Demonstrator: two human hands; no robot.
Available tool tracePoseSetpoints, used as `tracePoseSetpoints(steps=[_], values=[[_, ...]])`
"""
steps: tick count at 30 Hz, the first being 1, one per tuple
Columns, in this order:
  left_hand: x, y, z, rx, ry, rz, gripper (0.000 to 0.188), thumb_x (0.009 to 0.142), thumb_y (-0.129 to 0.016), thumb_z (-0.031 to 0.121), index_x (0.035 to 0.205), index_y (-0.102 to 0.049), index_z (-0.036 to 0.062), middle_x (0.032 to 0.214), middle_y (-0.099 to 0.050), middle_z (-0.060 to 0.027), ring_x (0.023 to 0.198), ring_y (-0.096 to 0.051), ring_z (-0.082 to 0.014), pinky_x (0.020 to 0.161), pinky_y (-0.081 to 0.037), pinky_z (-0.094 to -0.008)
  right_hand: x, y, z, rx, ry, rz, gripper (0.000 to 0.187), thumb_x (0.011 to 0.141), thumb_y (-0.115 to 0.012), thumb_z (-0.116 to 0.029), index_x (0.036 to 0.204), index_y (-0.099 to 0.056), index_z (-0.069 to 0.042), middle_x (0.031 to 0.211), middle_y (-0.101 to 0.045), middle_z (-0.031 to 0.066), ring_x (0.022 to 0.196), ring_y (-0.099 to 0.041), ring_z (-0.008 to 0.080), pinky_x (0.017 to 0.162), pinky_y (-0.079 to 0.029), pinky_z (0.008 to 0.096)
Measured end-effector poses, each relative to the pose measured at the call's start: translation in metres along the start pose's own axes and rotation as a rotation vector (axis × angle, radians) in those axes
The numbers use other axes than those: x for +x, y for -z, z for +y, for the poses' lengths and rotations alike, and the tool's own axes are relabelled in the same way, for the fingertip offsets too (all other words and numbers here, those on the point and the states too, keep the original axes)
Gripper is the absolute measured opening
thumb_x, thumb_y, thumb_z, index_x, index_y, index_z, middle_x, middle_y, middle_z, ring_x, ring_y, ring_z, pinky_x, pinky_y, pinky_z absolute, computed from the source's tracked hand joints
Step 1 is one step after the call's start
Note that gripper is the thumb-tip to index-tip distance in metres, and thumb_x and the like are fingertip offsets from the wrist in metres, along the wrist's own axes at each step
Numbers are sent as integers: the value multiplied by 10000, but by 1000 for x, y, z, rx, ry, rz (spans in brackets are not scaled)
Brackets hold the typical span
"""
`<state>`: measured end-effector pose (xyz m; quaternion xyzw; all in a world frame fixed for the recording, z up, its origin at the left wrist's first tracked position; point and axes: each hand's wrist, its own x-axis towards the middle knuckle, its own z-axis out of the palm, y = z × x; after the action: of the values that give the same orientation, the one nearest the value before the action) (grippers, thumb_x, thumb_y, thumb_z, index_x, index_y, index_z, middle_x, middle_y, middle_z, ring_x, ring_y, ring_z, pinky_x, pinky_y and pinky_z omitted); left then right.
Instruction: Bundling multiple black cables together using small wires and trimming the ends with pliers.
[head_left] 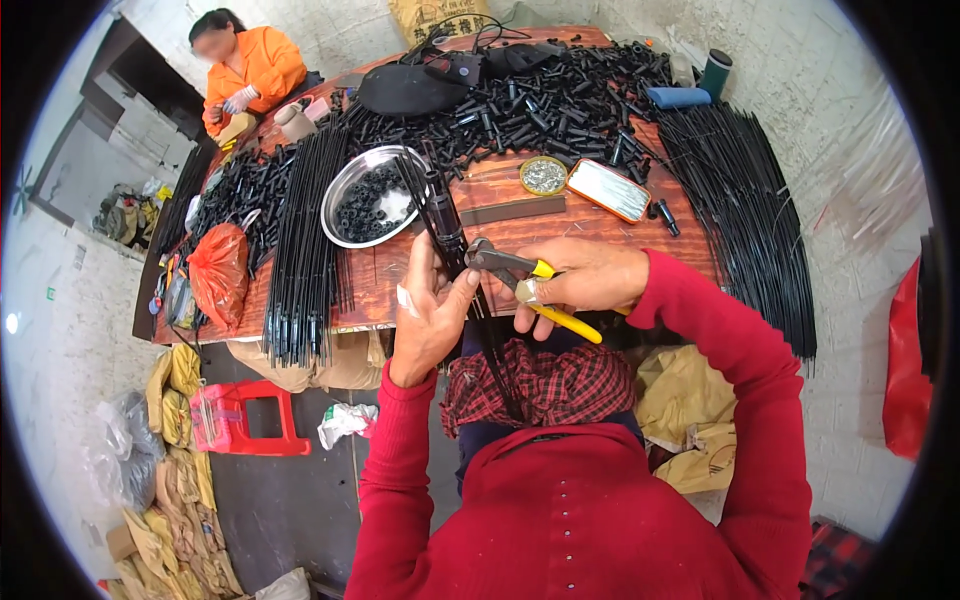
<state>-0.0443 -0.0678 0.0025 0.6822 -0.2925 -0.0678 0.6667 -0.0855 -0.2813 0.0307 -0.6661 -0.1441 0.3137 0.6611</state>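
My left hand (432,312) is closed around a bundle of thin black rods with a black tubular head (447,225), held upright in front of me above the table's near edge. Its lower rods reach down over the red checked cloth (590,385) on my lap. Yellow-handled pliers (568,322) are gripped in my right hand (595,275). Their dark jaws meet the bundle just below the tubular head, beside my left fingertips. Whatever sits between the jaws is too small to make out. White tape is wrapped on fingers of both hands.
A metal bowl (330,222) of black rings, a round tin (543,189) and a rectangular tin (612,214) of metal bits stand on the wooden table (520,225). Black rods (740,220) and tubular parts (500,115) surround them. A person in orange (255,70) sits far left.
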Motion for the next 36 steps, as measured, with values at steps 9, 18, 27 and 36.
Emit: tracePoseSetpoints(steps=[9, 18, 27, 36], values=[[-4, -11, 7, 126, -35, 63, 448, 896, -564, -14, 1305, -384, -32, 1025, -639, -119, 923, -629, -153, 772, -528, -266, -12, 6, -38, -74, -249, -42, 304, 958, -443, -121, 1224, -471, 23, 1111, -622, 205, 914, -672, 264, 791, -564, 368], [-2, -20, 1, 179, -148, 118, 495, 885, -557, -24, 1346, -378, -42, 1047, -658, -158, 912, -655, -177, 740, -546, -280, -6, 13, -54, -124, -431, -91, 307, 929, -456, -98, 1185, -475, 71, 1133, -630, 231, 919, -687, 321, 753, -586, 389], [-5, -17, 0, 216, -172, 109, 487, 873, -550, -43, 1332, -388, -45, 1023, -667, -176, 878, -676, -205, 728, -546, -305, -2, 18, -53, 11, -472, -195, 310, 931, -470, -106, 1174, -478, 87, 1151, -615, 268, 954, -676, 354, 781, -585, 415], [-10, -21, -3, 172, -170, 111, 492, 880, -538, -54, 1346, -377, -58, 1042, -652, -166, 891, -667, -207, 764, -529, -295, -2, 22, -59, 49, -534, -260, 288, 970, -435, -130, 1169, -477, 74, 1117, -626, 283, 944, -679, 346, 775, -582, 432]])
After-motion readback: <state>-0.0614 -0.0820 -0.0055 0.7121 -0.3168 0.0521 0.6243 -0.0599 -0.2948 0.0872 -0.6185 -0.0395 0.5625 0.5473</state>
